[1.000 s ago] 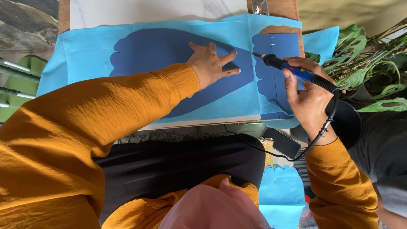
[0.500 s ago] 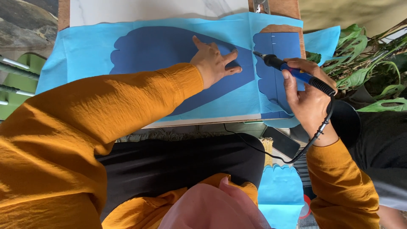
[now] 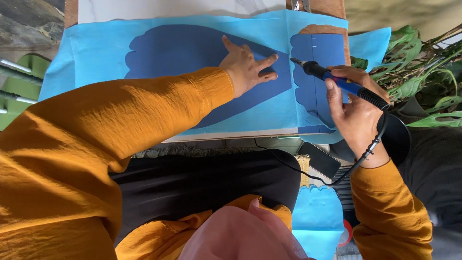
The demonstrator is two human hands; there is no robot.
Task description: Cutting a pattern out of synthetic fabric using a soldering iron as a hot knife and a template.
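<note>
Both hands work over a sheet of light blue fabric [image 3: 86, 58] spread on the tabletop [image 3: 231, 136]. Nearest the body, the right hand [image 3: 353, 108] is wrapped firmly around the blue and black handle of a corded hot-tip tool [image 3: 337, 81], its black cord [image 3: 356, 163] looping down toward the lap, past a dark phone [image 3: 318, 160] lying just below the tabletop edge. Since a second ago the tool's tip has kept to the same gap between the two dark blue shapes, so the work there looks unfinished. Further out, the left hand [image 3: 245, 70] lies flat with fingers spread on the large dark blue scalloped piece [image 3: 178, 50], pinning it down; it has barely shifted. A smaller dark blue panel [image 3: 320, 53] sits right of the tip. Beyond, green plant leaves [image 3: 423, 86] fringe the right side.
</note>
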